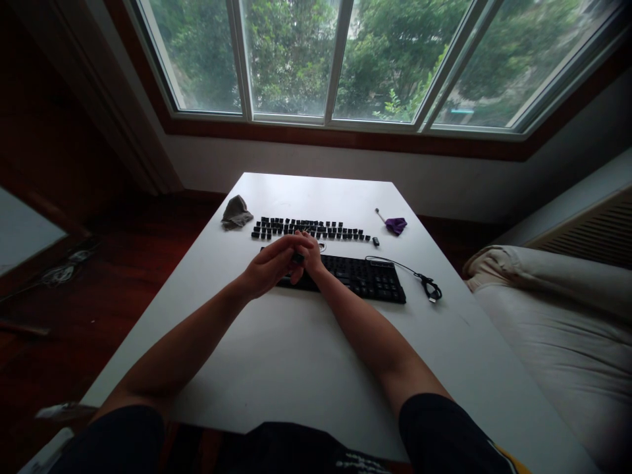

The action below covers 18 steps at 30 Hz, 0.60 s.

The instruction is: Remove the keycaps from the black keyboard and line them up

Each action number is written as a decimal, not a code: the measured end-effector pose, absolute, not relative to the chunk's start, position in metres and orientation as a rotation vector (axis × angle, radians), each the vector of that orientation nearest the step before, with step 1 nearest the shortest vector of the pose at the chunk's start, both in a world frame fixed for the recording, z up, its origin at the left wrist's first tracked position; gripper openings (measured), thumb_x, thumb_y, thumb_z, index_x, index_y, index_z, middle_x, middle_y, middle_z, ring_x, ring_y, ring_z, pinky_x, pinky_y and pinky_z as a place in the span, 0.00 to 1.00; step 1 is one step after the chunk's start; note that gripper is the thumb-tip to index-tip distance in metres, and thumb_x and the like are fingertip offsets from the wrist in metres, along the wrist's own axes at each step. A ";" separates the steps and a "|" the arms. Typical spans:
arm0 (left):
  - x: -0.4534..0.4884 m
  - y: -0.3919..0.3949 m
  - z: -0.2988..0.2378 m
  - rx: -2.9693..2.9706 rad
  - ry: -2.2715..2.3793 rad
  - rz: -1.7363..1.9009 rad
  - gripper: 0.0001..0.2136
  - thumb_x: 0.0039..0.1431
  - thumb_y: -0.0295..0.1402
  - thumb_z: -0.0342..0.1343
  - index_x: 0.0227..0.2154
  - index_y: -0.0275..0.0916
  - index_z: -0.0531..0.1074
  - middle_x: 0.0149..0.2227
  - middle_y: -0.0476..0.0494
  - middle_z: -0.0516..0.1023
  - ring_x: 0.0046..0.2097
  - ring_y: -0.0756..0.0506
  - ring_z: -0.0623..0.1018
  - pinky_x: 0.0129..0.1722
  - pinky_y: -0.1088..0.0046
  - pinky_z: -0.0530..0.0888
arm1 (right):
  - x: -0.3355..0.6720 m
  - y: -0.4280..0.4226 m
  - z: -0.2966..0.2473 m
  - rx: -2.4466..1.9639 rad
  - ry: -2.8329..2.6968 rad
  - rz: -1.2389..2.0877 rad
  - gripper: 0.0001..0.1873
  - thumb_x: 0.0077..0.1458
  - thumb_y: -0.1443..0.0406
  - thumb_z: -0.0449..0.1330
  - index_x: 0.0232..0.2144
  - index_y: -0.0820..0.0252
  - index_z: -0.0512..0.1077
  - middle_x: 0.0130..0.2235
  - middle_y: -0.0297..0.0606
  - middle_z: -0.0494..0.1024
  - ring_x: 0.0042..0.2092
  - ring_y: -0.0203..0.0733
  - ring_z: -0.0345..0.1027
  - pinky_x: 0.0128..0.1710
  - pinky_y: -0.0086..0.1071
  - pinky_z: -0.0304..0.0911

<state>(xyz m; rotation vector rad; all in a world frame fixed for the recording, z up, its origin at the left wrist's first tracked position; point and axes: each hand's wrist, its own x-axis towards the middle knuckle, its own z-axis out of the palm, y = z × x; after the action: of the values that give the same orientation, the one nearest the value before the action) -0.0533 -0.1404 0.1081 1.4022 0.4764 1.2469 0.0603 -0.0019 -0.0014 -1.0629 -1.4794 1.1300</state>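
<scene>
My left hand [270, 263] and my right hand [311, 253] are together over the left part of a black keyboard [368, 278]. The left fingers reach across and touch the right hand, and both hands are closed. Something dark shows between them, too small and shaded to name. A small pale ring [322, 247] lies just beyond the right hand, by the keyboard's back edge. Loose black keycaps [316, 228] stand in rows behind the keyboard, and one keycap [376, 241] sits apart at their right end. My hands hide the keyboard's left portion.
On the white table [276, 368], a grey cloth [237, 212] lies back left. Back right are a purple cloth [395, 226] and a thin brush-like stick [380, 215]. The keyboard's bundled cable [430, 288] lies at right. A covered seat [533, 329] adjoins the table's right side.
</scene>
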 end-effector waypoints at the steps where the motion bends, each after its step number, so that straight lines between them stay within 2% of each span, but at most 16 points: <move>1: -0.053 -0.140 0.108 1.420 0.486 1.258 0.15 0.67 0.41 0.53 0.51 0.39 0.73 0.37 0.42 0.75 0.28 0.52 0.73 0.27 0.74 0.71 | 0.060 -0.002 -0.001 -1.064 -1.471 1.131 0.25 0.57 0.42 0.54 0.24 0.54 0.60 0.19 0.29 0.64 0.23 0.37 0.60 0.25 0.31 0.57; 7: -0.053 -0.137 0.107 1.439 0.490 1.325 0.14 0.67 0.38 0.54 0.51 0.40 0.76 0.41 0.41 0.75 0.31 0.52 0.75 0.34 0.72 0.74 | 0.061 -0.003 -0.001 -1.056 -1.474 1.096 0.24 0.56 0.42 0.56 0.25 0.54 0.61 0.18 0.30 0.64 0.22 0.38 0.61 0.24 0.32 0.57; 18: -0.052 -0.139 0.108 1.315 0.471 1.338 0.14 0.62 0.37 0.61 0.48 0.39 0.77 0.45 0.40 0.76 0.36 0.51 0.76 0.40 0.72 0.75 | 0.061 -0.005 0.001 -1.060 -1.479 1.087 0.24 0.57 0.43 0.55 0.25 0.55 0.62 0.19 0.31 0.65 0.25 0.38 0.62 0.25 0.31 0.57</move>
<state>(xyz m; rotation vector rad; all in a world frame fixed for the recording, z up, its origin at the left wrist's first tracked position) -0.0517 -0.1387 0.1078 1.3148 0.4712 1.3379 0.0611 -0.0054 0.0011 -1.0599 -1.4785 1.0867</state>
